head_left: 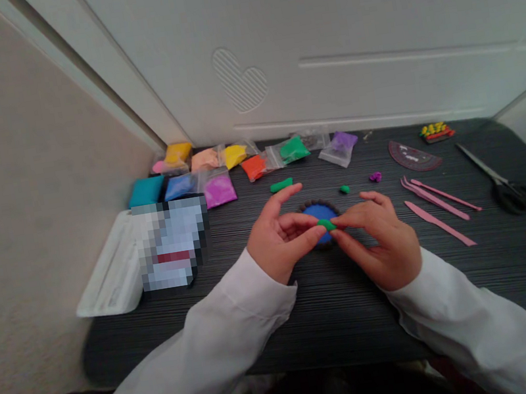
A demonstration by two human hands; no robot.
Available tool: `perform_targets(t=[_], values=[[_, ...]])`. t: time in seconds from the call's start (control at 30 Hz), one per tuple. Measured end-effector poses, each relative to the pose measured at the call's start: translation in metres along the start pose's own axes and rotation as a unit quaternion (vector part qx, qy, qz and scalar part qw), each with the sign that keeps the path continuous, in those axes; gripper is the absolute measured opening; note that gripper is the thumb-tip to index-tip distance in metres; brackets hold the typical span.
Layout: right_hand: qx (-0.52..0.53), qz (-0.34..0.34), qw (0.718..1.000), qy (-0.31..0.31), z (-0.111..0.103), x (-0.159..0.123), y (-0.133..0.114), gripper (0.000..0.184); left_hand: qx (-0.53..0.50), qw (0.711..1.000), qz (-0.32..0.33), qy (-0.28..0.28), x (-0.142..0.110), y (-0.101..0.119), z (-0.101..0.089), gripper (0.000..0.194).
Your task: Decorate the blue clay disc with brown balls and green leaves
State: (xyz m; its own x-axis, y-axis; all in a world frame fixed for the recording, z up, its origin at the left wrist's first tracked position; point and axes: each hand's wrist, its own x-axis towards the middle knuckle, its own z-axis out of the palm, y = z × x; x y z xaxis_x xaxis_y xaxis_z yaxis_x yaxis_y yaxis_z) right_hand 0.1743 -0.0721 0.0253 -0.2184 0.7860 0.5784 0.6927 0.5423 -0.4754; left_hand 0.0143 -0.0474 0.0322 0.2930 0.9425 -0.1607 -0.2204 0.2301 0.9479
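My left hand (pixel 277 241) and my right hand (pixel 380 241) meet over the middle of a dark table (pixel 504 272). Both pinch a small green clay piece (pixel 326 224) between thumb and fingertips. Right under it lies a round blue clay disc (pixel 318 215) with a dark beaded rim. A green clay roll (pixel 281 185) and a tiny green lump (pixel 344 189) lie just beyond the hands. A small purple clay bit (pixel 375 176) sits further right.
Several bags of coloured clay (pixel 257 161) line the table's back edge. A white tray (pixel 110 274) and a blurred box sit at left. Pink modelling tools (pixel 437 209), a protractor (pixel 414 156), scissors (pixel 503 182) and small yellow pieces (pixel 435 130) lie at right.
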Motion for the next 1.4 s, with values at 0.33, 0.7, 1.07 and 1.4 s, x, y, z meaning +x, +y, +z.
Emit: perform_targets(t=[0.33,0.7,1.07,1.4], values=[[-0.003,0.010,0.999,0.031,0.0037,-0.0020,0.0008,0.014,-0.036,0.999,-0.008,0.007,0.0006,-0.0003,0.0020,0.072],[0.003,0.019,0.999,0.033,0.0040,-0.0031,-0.0003,0.014,-0.066,0.998,-0.016,0.000,0.0020,-0.0043,0.0006,0.069],[-0.001,0.020,0.999,0.047,0.0051,-0.0035,-0.0022,0.014,-0.071,0.997,-0.021,0.015,0.0025,-0.0047,0.0002,0.065],[-0.016,0.000,1.000,0.025,0.0036,-0.0022,-0.0045,0.011,-0.076,0.997,-0.008,0.012,0.0043,-0.0060,-0.0034,0.059]])
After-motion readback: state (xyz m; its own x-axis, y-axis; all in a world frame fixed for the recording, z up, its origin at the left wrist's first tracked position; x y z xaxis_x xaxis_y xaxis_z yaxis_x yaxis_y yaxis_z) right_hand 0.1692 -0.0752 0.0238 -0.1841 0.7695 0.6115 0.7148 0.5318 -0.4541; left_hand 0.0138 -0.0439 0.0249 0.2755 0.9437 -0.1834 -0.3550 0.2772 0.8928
